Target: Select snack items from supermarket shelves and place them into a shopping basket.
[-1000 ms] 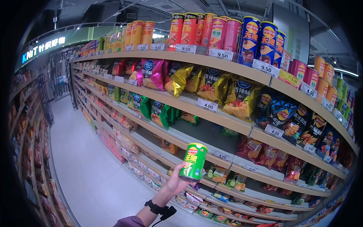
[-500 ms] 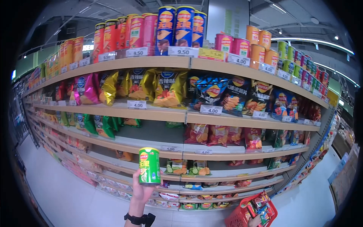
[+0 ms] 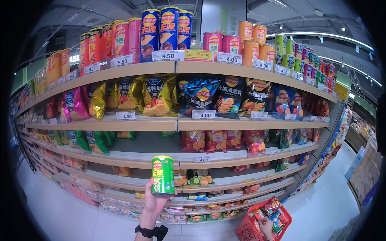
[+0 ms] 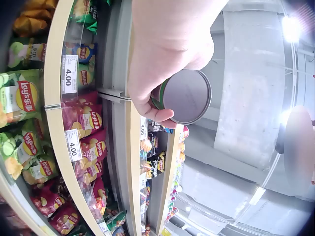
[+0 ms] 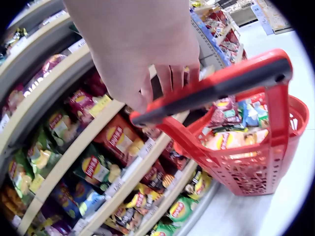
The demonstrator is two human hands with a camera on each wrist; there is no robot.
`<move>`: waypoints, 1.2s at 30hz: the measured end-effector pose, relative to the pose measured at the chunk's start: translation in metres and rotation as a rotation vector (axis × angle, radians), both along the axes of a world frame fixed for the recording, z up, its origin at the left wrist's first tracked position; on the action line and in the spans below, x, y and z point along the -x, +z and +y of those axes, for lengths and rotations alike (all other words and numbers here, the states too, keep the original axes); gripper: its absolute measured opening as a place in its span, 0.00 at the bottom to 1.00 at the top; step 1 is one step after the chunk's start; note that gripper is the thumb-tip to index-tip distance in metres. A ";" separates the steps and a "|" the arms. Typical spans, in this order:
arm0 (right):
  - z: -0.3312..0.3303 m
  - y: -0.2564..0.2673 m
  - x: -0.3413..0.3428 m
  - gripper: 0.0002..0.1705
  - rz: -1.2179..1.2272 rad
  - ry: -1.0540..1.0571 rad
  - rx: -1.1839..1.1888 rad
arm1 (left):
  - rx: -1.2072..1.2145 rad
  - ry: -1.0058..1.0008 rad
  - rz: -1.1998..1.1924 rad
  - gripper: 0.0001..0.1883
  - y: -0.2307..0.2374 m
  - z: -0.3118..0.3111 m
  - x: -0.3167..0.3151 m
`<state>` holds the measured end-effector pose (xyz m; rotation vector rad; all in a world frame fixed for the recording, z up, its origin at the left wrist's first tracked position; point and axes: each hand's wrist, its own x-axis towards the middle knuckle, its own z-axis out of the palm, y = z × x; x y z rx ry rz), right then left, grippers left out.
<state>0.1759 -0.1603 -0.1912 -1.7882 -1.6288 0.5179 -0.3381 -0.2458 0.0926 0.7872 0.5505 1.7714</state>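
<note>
My left hand grips a short green Lay's chip canister with a yellow lid, upright in front of the lower shelves. In the left wrist view its bare round metal base shows, with thumb and fingers curled round the side. Down at the right, my right hand is at the red shopping basket. The right wrist view shows its fingers going behind the raised handle, which has a dark grip; the fingertips are hidden. Several snack packs lie in the basket.
A long shelf unit spans the view. Tall canisters line its top. Chip bags fill rows below, with price tags along the edges. The unit ends at the right, beside pale floor and another display.
The head view has turned right, so the left aisle has left view. The basket and right hand have come into view at the lower right. The left hand still holds the canister.
</note>
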 end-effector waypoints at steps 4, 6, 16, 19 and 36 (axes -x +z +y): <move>0.045 0.122 0.047 0.12 0.089 0.227 -0.263 | -0.006 0.005 -0.003 0.35 -0.001 0.003 0.000; 0.032 0.245 0.095 0.11 0.061 0.386 -0.495 | -0.003 0.014 0.005 0.35 0.001 0.000 -0.001; -0.091 0.509 0.205 0.08 -0.474 1.226 -1.525 | 0.001 0.131 0.006 0.36 0.003 -0.018 0.002; -0.124 0.502 0.228 0.14 -0.451 1.075 -1.607 | -0.012 0.138 0.006 0.35 0.003 -0.022 0.003; -0.116 0.517 0.220 0.23 -0.627 1.266 -2.004 | -0.001 0.131 0.044 0.35 -0.001 -0.021 0.010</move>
